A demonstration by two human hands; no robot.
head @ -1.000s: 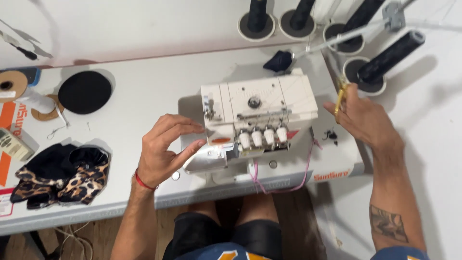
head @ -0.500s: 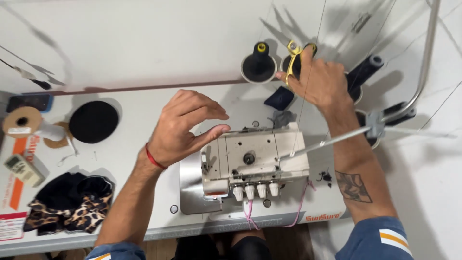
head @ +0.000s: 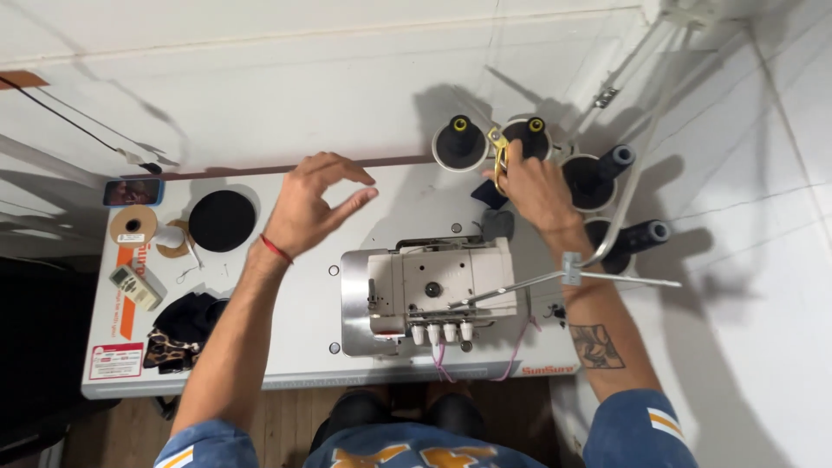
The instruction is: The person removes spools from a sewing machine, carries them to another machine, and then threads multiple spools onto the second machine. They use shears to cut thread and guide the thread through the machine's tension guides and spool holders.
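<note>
At the left edge of the white table [head: 286, 342], near the back corner, lies a phone [head: 133, 191]. In front of it sit a roll of tape [head: 133, 225], a small remote-like device [head: 137, 287] and a printed card [head: 115, 360] by the front left corner. A round black disc [head: 222, 221] rests just beside the tape roll, and a heap of black and leopard-print fabric [head: 182, 333] lies near the front edge.

The left hand [head: 314, 206] hovers over the back half of the table, left of centre. Its fingers are spread and loosely curled, holding nothing and touching nothing. A red band circles the wrist.

A cream sewing machine [head: 438, 290] stands at the middle of the table, toward the front edge, with pink thread trailing below it.

The right hand [head: 535, 188] reaches to the back edge, right of centre. Its fingers are closed on yellow-handled scissors [head: 500, 156], which point up between two black thread cones [head: 459, 139] standing at the back edge. Whether the blades touch either cone cannot be told. The forearm bears a tattoo.

Further right, past the table's back right corner, two more black spools [head: 607, 169] sit on a stand beneath a metal thread-guide rod [head: 598, 276].
</note>
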